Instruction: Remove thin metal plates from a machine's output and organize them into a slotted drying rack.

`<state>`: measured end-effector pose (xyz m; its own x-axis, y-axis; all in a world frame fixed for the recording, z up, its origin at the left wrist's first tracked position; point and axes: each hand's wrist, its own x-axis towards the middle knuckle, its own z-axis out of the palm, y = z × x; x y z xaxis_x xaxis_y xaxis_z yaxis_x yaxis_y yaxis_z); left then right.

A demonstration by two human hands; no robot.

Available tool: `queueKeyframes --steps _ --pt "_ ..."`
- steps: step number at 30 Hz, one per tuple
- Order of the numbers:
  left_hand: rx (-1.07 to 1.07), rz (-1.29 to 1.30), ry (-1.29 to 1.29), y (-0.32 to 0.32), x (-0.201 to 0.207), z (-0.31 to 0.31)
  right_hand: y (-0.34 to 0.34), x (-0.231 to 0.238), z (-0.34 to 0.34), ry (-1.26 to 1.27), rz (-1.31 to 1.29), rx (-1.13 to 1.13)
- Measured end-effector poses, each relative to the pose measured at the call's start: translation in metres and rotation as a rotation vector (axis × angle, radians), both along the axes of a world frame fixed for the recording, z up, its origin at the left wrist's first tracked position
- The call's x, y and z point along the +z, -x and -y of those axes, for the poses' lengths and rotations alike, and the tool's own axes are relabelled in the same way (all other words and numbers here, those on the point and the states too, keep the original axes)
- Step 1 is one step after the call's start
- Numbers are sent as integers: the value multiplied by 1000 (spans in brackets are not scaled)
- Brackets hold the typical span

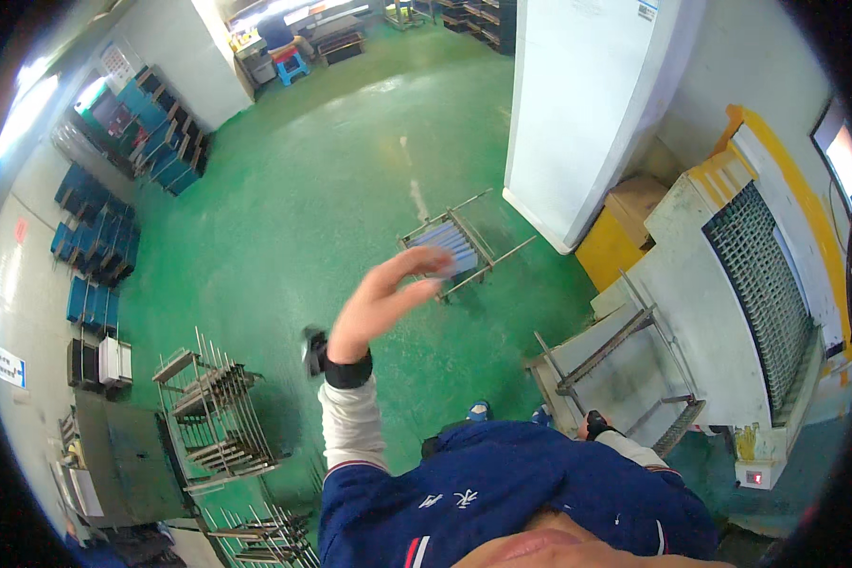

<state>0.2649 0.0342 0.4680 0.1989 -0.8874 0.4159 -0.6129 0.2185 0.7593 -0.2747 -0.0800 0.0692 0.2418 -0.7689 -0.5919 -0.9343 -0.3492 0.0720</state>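
My left hand (pixel 388 295) is raised out in front of me, its thumb and fingers apart and nothing between them. A black band is around its wrist. Behind the fingertips, farther off on the floor, a low metal stand (pixel 450 248) carries several pale blue strips; the hand looks apart from it. My right hand (pixel 585 429) is low at my right side, mostly hidden by its black wristband and sleeve. It is near a metal frame (pixel 608 352) with long bars, beside a pale machine. Whether its fingers touch the frame I cannot make out.
The machine's dark mesh panel (pixel 762 284) rises at right, with a white column (pixel 577 114) and yellow box (pixel 608 251) beyond. Metal racks (pixel 220 417) stand at lower left. Blue crates (pixel 97 232) line the left wall. A person sits on a blue stool (pixel 291 66) far back.
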Motion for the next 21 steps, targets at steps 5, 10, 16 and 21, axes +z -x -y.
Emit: queueKeyframes --steps 5,10,16,21 --pt "32 368 -67 -3 20 7 0 7 13 -166 116 -128" --pt "399 502 -30 -7 28 -35 -4 -5 15 -189 -80 365" --pt "207 514 -321 -10 -6 -64 66 -105 21 -250 113 -158" --pt "64 475 -558 -11 -39 -57 58 -86 7 -173 147 -206"
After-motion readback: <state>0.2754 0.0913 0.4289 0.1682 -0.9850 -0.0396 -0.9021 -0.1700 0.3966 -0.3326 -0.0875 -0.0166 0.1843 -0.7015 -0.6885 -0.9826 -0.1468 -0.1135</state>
